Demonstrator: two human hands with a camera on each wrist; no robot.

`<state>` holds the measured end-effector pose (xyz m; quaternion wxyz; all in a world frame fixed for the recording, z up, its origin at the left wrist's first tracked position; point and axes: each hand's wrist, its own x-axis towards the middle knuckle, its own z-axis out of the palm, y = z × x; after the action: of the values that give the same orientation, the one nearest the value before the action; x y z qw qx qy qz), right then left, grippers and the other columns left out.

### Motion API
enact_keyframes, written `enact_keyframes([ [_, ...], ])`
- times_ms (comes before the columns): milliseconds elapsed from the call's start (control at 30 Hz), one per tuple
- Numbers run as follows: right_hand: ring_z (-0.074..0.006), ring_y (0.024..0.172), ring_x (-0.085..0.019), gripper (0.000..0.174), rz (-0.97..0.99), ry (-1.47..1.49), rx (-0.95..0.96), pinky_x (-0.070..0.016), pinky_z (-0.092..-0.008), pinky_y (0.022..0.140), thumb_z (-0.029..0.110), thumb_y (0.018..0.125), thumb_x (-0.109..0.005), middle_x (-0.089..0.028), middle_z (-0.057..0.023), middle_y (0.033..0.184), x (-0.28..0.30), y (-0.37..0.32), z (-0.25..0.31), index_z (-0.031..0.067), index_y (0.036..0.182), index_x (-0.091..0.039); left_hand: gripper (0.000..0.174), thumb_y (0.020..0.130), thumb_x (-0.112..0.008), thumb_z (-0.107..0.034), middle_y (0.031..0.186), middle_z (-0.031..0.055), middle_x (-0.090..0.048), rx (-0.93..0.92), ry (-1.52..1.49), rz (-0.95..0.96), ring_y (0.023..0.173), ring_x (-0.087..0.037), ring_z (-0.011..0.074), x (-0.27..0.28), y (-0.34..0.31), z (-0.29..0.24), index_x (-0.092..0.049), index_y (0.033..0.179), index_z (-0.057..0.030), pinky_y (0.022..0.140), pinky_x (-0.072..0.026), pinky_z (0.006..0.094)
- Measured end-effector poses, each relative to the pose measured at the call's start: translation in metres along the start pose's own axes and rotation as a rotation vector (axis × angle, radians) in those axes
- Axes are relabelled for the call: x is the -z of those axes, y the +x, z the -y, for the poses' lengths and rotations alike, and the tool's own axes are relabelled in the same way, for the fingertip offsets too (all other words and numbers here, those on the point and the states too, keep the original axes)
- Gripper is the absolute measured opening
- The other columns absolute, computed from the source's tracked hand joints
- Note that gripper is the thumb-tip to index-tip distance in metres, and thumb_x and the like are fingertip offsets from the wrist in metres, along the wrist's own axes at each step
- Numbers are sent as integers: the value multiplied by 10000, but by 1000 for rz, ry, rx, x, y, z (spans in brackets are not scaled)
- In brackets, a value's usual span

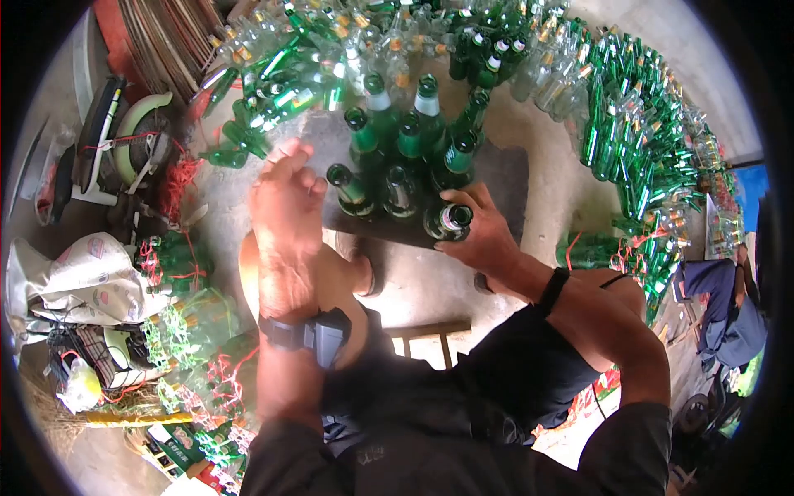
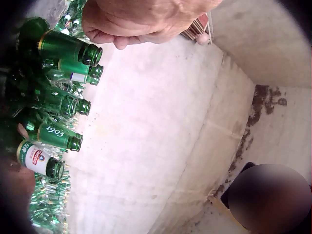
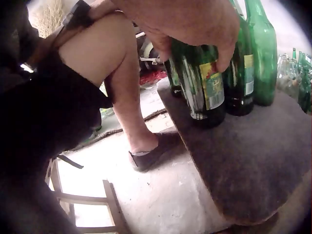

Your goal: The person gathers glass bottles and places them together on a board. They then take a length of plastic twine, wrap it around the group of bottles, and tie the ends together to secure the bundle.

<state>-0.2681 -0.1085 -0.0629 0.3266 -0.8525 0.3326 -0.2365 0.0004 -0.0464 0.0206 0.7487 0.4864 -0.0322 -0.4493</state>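
Note:
My right hand (image 1: 490, 234) grips a green glass bottle (image 3: 202, 95) at the near right corner of a tight group of green bottles. Its neck carries a white label with red print in the left wrist view. The bottle stands upright on a dark board (image 3: 253, 151), close to the edge. Other upright green bottles (image 1: 399, 194) fill the board behind and beside it, some with pale neck labels. Left of the group my left hand (image 1: 287, 207) is raised, fingers loosely bent, with nothing seen in it. Its palm is hidden in the left wrist view.
Heaps of green and clear bottles (image 1: 612, 124) curve around the far and right sides. On the left lie a whitish sack (image 1: 91, 277) and bottles bundled in red string (image 1: 178, 260). A wooden stool (image 3: 83, 199) stands near my legs. Another person's legs (image 1: 710, 298) show at far right.

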Motion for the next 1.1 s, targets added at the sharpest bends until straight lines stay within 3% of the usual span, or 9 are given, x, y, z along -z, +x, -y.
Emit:
enact_keyframes([
  [200,-362,1080,-527,679,29,2,-19,-471,-421,937,106,652,-797,-475,-167,1154,-3,2,4,58,1258,-496,207,829,-609,-3,910,50,-599,-31,-21,29,637,-466,100,9,2,0,-600,1035,-29,592,-409,257],
  [267,-361,1089,-528,721,9,-8,-31,-474,-419,943,101,647,-813,-471,-165,1162,-4,1,4,61,1281,-471,205,860,-599,-2,926,22,-604,-6,-7,44,645,-452,87,10,-1,-1,-589,1053,-69,625,-399,249],
  [700,-424,1047,-567,699,-34,50,-182,-498,-460,893,71,670,-815,-490,-224,1173,-7,-6,-3,13,1240,-414,222,861,-608,-3,928,28,-618,3,28,23,647,-466,91,17,-2,4,-588,1078,-50,621,-404,253],
  [767,-340,1070,-589,711,-18,-5,-200,-530,-393,844,130,667,-848,-515,-169,1164,-12,-11,-16,12,1237,-440,222,861,-610,-3,925,27,-621,4,38,27,646,-471,91,19,-3,5,-590,1077,-50,620,-406,254],
  [800,-340,1070,-589,711,-18,-4,-204,-530,-393,844,130,667,-848,-515,-169,1164,-14,-12,-21,12,1237,-440,222,859,-613,-3,924,25,-625,-1,51,17,649,-478,91,19,-3,5,-593,1075,-51,619,-407,256],
  [867,-406,1003,-611,694,79,-119,-249,-523,-447,803,175,664,-850,-567,-224,1059,-17,-14,-30,-1,1194,-439,222,857,-615,-3,924,23,-628,-6,65,9,652,-486,90,18,-4,6,-596,1073,-52,619,-409,258],
  [900,-406,1003,-611,694,79,-117,-252,-523,-447,803,175,664,-850,-567,-224,1059,-18,-13,-33,-1,1194,-439,227,857,-617,-6,931,24,-633,-22,116,-22,660,-493,88,16,-6,7,-600,1079,-52,625,-411,257],
  [967,-391,870,-648,664,229,135,-344,-532,-439,751,236,677,-853,-627,-195,926,-20,-12,-38,2,1169,-473,232,857,-618,-9,939,26,-638,-36,169,-52,668,-499,86,15,-9,10,-604,1085,-52,631,-413,256],
  [1100,-367,759,-656,616,237,59,-400,-529,-419,698,249,702,-842,-652,-168,842,-38,-15,-56,12,1166,-513,227,840,-612,-36,944,13,-629,-42,305,-88,724,-523,106,23,-11,22,-626,1065,-64,671,-428,275],
])
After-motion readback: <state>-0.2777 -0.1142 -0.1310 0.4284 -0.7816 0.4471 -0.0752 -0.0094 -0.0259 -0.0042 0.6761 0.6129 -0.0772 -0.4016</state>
